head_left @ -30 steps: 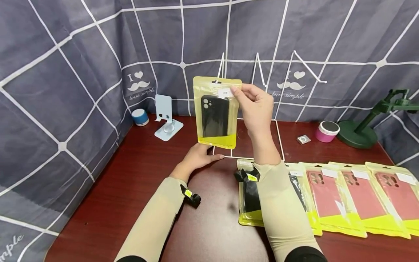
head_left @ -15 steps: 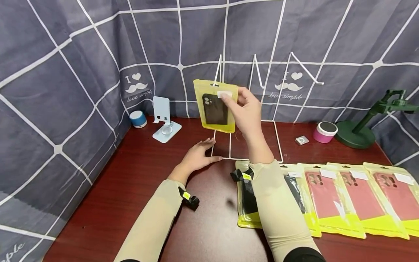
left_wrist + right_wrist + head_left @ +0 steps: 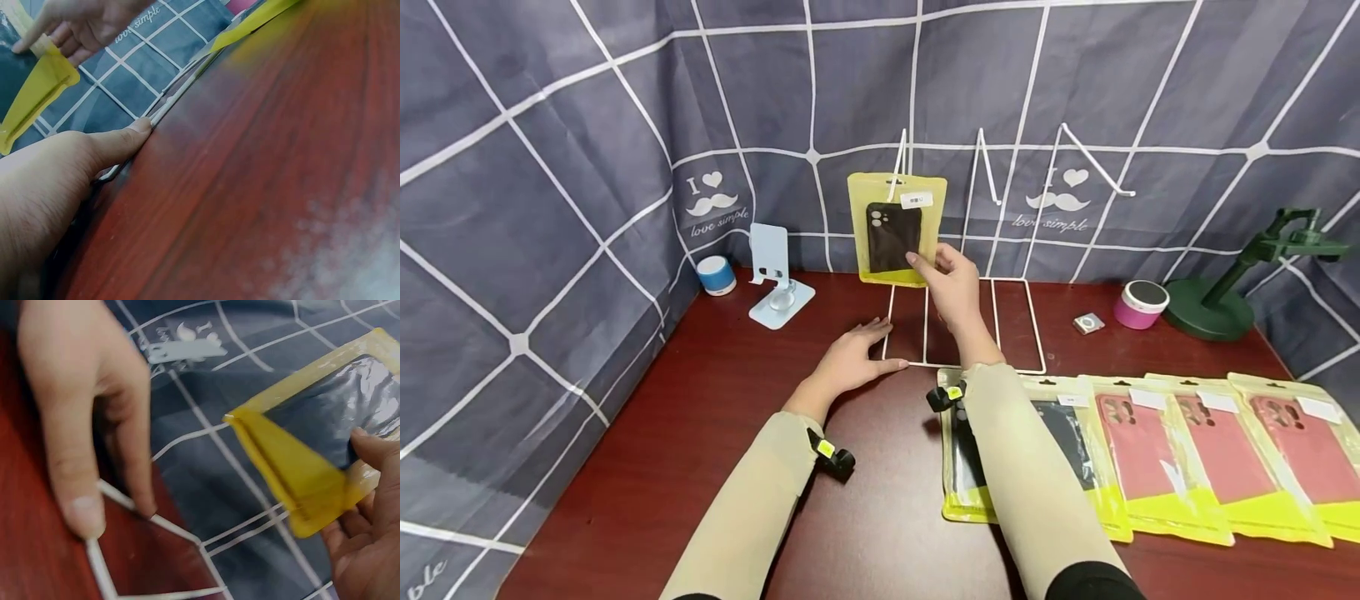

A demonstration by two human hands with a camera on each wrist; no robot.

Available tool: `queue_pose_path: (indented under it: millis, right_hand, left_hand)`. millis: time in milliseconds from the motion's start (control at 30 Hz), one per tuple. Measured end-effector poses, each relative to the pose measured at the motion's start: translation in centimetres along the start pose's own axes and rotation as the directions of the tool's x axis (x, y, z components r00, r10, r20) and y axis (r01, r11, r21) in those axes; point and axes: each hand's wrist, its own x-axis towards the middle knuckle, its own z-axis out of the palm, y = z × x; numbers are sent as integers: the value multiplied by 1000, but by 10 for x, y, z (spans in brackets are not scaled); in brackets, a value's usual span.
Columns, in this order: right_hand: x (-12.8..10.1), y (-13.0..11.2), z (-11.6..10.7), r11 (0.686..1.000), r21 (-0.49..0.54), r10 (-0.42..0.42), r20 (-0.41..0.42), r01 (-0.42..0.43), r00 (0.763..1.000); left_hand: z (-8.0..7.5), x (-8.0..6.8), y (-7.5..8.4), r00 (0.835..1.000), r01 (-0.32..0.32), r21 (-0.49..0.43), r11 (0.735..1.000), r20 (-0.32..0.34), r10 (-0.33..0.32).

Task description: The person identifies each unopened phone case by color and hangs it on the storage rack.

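Observation:
A yellow-edged clear pouch with a black phone case (image 3: 893, 237) hangs upright at the left hook (image 3: 899, 156) of a white wire display rack (image 3: 1036, 333). The hook's tip shows in front of the pouch, through its hang hole. My right hand (image 3: 955, 287) pinches the pouch's lower right edge, thumb in front and fingers behind, as the right wrist view also shows. My left hand (image 3: 848, 360) rests at the front left corner of the rack's base. Its thumb and a finger press on the wires, seen in the right wrist view.
More pouches lie overlapping at the right: black cases (image 3: 1063, 442) partly under my right forearm, then pink cases (image 3: 1157, 458). Behind stand a blue speaker (image 3: 717, 276), a pale phone stand (image 3: 770, 254), a small square device (image 3: 1087, 323), a pink speaker (image 3: 1140, 305) and a green stand (image 3: 1210, 308).
The pouch has moved back, its hole passing onto the left hook. My right hand has slid from its upper right corner to its lower right edge. My left hand stays at the rack's base.

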Motion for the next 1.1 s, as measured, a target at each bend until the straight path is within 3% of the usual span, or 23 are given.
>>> queue_pose_path:
  millis: [200, 400, 533, 700, 1000, 1100]
  right_hand:
    - [-1, 21, 0, 997, -31, -72, -103, 69, 992]
    - [0, 32, 0, 992, 5, -117, -283, 124, 952]
    - [0, 29, 0, 994, -9, -106, -327, 110, 939]
    - [4, 22, 0, 994, -37, -105, -333, 99, 937]
    - [2, 24, 0, 997, -20, -83, -253, 81, 964]
    - [-4, 12, -1, 997, -37, -76, -240, 69, 968]
  left_hand:
    - [2, 0, 0, 1000, 4, -7, 1000, -13, -4]
    - [2, -1, 1, 1000, 22, -2, 1000, 11, -22]
    - [2, -2, 1, 999, 36, 2, 999, 20, -36]
    - [-1, 0, 2, 999, 33, 10, 999, 11, -33]
    - [0, 0, 2, 999, 46, 7, 999, 18, -46]
    - [1, -2, 2, 999, 50, 6, 999, 20, -50]
